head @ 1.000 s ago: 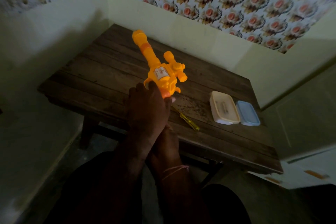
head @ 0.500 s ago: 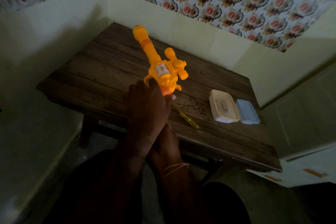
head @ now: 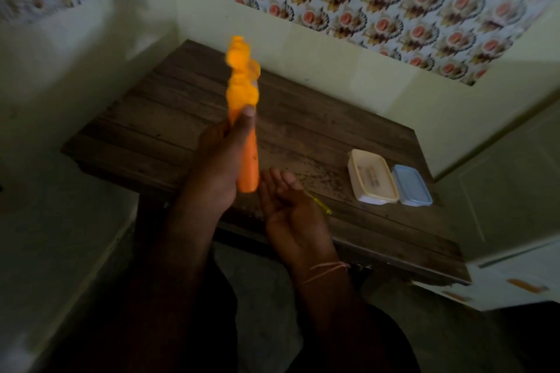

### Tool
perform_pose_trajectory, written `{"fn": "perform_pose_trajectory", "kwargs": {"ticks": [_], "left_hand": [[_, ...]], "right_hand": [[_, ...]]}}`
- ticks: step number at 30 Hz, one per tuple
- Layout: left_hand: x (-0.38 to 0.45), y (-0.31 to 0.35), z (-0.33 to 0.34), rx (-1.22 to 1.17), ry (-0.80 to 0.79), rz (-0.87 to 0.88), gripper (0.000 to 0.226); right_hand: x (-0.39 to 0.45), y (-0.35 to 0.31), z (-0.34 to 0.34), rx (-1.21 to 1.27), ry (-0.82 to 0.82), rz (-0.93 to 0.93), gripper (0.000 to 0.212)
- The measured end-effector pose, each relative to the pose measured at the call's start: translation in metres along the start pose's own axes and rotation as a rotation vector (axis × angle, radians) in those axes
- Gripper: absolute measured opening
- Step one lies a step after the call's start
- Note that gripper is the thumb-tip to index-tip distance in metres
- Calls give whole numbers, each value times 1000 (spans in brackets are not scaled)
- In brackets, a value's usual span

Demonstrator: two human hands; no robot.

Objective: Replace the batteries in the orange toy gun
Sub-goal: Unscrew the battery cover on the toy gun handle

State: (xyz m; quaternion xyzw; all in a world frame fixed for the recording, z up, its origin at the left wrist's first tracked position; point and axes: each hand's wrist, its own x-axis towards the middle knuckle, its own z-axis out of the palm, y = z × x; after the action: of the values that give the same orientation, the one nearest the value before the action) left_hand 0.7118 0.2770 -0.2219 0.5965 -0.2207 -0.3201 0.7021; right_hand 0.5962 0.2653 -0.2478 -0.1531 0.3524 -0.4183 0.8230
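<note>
Head view. The left hand [head: 216,166] is wrapped around the grip of the orange plastic toy gun [head: 244,106], its thumb [head: 247,119] lying along the near side of the body and the remaining fingers curled out of sight behind it. The toy is held above the dark plank-topped wooden table [head: 169,118], roughly upright with its barrel pointing up and away; its upper part is motion-blurred, so surface detail cannot be read. The butt of the grip projects below the left palm. The right hand [head: 292,209] is palm-up just beside and below that butt, fingers [head: 277,179] loosely spread and slightly curled, holding nothing and apart from the toy. A slim yellow-handled screwdriver [head: 322,206] lies on the table, partly hidden behind the right hand. Farther right on the tabletop, a cream rectangular plastic container [head: 372,176] sits touching a pale blue rectangular plastic lid [head: 411,185]. A thin pink thread bracelet [head: 327,270] circles the right wrist.
</note>
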Motion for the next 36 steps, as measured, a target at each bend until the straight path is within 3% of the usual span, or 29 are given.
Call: {"fn": "perform_pose_trajectory", "kwargs": {"ticks": [1,3,4,6,8,10,14,17,23,36], "left_hand": [[2,-1,-4,-206,-49,-85,43],[7,-6,-12,-556,-159,-207,66],[8,-9,-15,-641,-193,-233,81],[12,-17,-20,-745,-223,-216,96],[12,-22,-19,-844,-221,-225,83],[12,-25,-18,-882,-192,-236,51],[10,-27,-13,-898,-243,-212,45],[8,-27,-11,-877,-211,-213,33],[14,-32,-15,-844,-282,-173,83],[17,-34,-11,-856,-341,-202,88]], "right_hand": [[-4,-11,0,-3,-9,-31,32],[-8,-33,-8,-125,26,-130,29],[-10,-44,-15,-297,83,-207,26],[-11,-67,-37,-883,251,-404,23],[-13,-86,-58,-1359,376,-522,30],[-9,-96,-76,-1574,422,-498,32],[8,-93,-91,-1990,268,-473,22],[22,-89,-85,-2042,153,-428,42],[55,-89,-68,-2091,55,-486,48],[73,-86,-80,-1924,-21,-579,55]]}}
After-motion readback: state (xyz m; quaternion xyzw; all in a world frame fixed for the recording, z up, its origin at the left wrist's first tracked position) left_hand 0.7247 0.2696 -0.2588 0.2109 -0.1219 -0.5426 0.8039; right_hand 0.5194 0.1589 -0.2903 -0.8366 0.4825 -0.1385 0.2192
